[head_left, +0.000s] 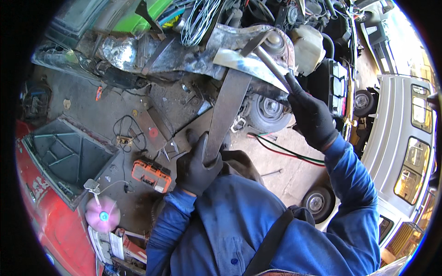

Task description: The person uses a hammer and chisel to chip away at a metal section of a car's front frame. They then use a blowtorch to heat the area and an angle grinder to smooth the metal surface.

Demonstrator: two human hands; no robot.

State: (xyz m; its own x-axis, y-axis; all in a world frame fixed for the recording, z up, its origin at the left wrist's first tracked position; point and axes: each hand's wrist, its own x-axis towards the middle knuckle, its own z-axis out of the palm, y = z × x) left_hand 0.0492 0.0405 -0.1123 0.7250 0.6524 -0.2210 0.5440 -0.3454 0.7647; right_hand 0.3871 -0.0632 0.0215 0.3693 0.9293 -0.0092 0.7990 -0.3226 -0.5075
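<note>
Below the rusted car panel (184, 55), a long flat metal strip (225, 110) is held by its lower end in the left hand (199, 165), whose gloved fingers are clamped around it. The strip's long axis runs steeply up and slightly to the right, and its top end is laid against the bent sheet-metal edge (244, 62) of the panel. At that same edge a slim metal rod (271, 64) is gripped in the right hand (311, 117), the gloved fingers closed on its lower end; the rod slants up and to the left from the fist, so its tip is brought just beside the strip's top. The right hand is nearer to that meeting point, the left well below it. An orange tool case (151, 175) is seen on the floor near the left wrist.
</note>
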